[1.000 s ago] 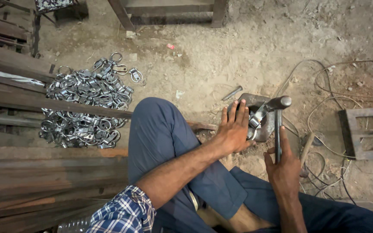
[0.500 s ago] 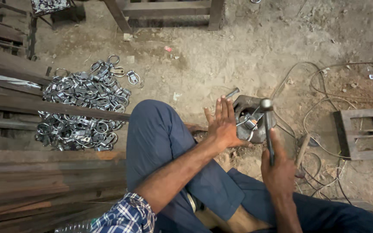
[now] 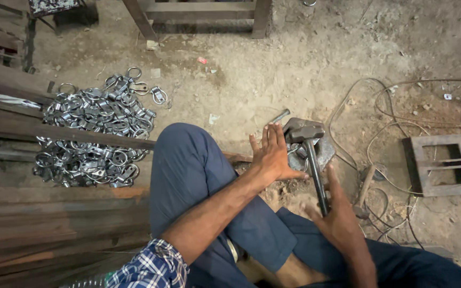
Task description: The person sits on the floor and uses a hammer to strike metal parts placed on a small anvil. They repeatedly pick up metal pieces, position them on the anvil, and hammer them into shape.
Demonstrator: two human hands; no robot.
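Note:
My right hand point(image 3: 339, 217) grips the dark handle of a hammer point(image 3: 310, 152), whose metal head rests down on a flat steel block point(image 3: 324, 146) on the dirt floor. My left hand point(image 3: 271, 154) lies beside the block with fingers spread, its thumb side against a small shiny metal ring piece point(image 3: 294, 151) under the hammer head. The piece is mostly hidden by the hand and hammer. My knees in blue trousers point(image 3: 193, 170) frame the spot.
A heap of shiny metal ring fittings point(image 3: 94, 130) lies at left, crossed by long rusty steel bars point(image 3: 54, 130). Loose wires point(image 3: 396, 122) curl on the dirt at right near a square metal frame point(image 3: 441, 165). A metal stand point(image 3: 198, 16) stands at top.
The hammer head has come down from a raised position onto the block. My left hand stays by the block, with only small shifts; the view shifted slightly.

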